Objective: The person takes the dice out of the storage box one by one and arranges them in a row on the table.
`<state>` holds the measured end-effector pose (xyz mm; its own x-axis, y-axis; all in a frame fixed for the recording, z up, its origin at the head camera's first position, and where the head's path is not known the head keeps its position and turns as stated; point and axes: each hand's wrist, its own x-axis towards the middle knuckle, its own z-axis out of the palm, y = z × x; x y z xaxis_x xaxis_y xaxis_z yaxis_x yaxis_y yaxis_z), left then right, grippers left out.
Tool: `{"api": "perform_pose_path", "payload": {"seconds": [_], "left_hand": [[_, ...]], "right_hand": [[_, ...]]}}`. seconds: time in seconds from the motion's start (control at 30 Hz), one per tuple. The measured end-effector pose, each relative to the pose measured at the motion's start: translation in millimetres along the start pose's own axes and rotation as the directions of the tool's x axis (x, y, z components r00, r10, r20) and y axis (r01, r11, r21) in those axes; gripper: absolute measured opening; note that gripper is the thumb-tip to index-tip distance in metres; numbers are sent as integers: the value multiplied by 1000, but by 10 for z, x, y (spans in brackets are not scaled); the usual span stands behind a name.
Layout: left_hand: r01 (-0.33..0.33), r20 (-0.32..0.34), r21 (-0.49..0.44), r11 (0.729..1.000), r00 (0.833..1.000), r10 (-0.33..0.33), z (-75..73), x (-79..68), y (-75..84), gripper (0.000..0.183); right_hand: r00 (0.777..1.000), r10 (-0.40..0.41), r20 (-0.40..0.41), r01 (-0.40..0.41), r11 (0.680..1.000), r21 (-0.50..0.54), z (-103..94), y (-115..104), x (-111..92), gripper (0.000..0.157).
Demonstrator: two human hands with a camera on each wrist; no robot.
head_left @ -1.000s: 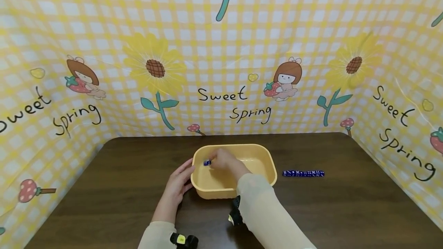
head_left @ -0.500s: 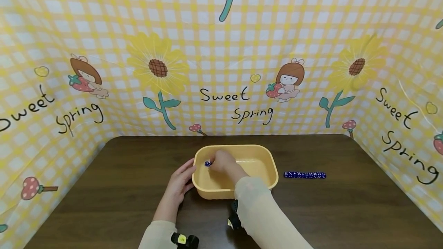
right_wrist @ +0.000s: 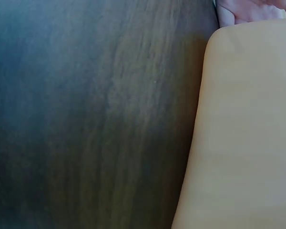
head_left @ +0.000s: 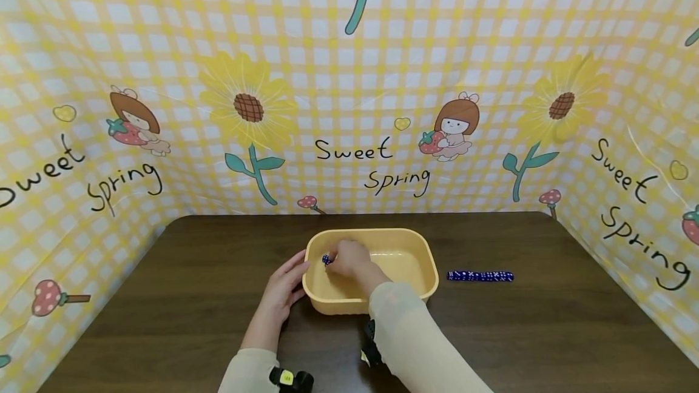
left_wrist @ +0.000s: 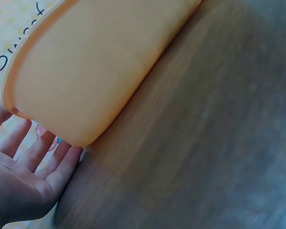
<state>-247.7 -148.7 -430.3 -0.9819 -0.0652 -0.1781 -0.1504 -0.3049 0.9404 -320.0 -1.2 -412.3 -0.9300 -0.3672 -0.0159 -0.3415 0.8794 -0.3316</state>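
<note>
A pale yellow plastic bin (head_left: 404, 268) stands on the dark table. Against its left end rests my left hand (head_left: 285, 284), fingers extended along the outer wall; the left wrist view also shows these fingers (left_wrist: 35, 148) at the bin's end. My right hand (head_left: 349, 258) reaches down inside the bin's left half with its fingers curled. At its fingertips are small blue dice (head_left: 326, 259) with white pips, which it appears to pinch; the hand hides part of them. Outside the bin, to the right, lies a straight row of several blue dice (head_left: 480, 276).
The brown wooden table (head_left: 546, 332) extends on both sides of the bin. A yellow checked cloth (head_left: 349, 90) with printed flowers and figures encloses the back and sides. The right wrist view shows mostly tabletop and the bin's outer wall (right_wrist: 248, 119).
The right hand has shifted slightly within the bin, and the dice at its fingertips have changed their tilt. The left hand stays at the bin's end. The row of dice is unchanged.
</note>
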Motion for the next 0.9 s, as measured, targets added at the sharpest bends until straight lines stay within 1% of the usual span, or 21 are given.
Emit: {"api": "perform_pose_path", "payload": {"seconds": [0.27,0.47,0.57,0.7,0.8,0.9], "left_hand": [[2,2,2,1000,1000,-2,18,5,-2,50],[6,-1,13,1000,1000,-6,20,10,-3,49],[8,-7,17,1000,1000,-8,20,16,-10,49],[12,-4,17,1000,1000,-12,14,14,-14,48],[12,0,15,1000,1000,-12,9,10,-11,48],[11,1,17,1000,1000,-11,5,6,-6,48]], "right_hand": [[1000,-6,-13,6,1000,-29,4,-4,-17,11],[1000,-2,-3,2,1000,12,-24,1,-33,10],[1000,-5,-4,5,998,65,-50,10,-41,13],[1000,-22,-5,22,981,194,-87,25,-40,12],[998,-56,-17,58,960,272,-127,42,-34,8],[994,-98,-53,109,948,297,-210,58,-39,7]]}}
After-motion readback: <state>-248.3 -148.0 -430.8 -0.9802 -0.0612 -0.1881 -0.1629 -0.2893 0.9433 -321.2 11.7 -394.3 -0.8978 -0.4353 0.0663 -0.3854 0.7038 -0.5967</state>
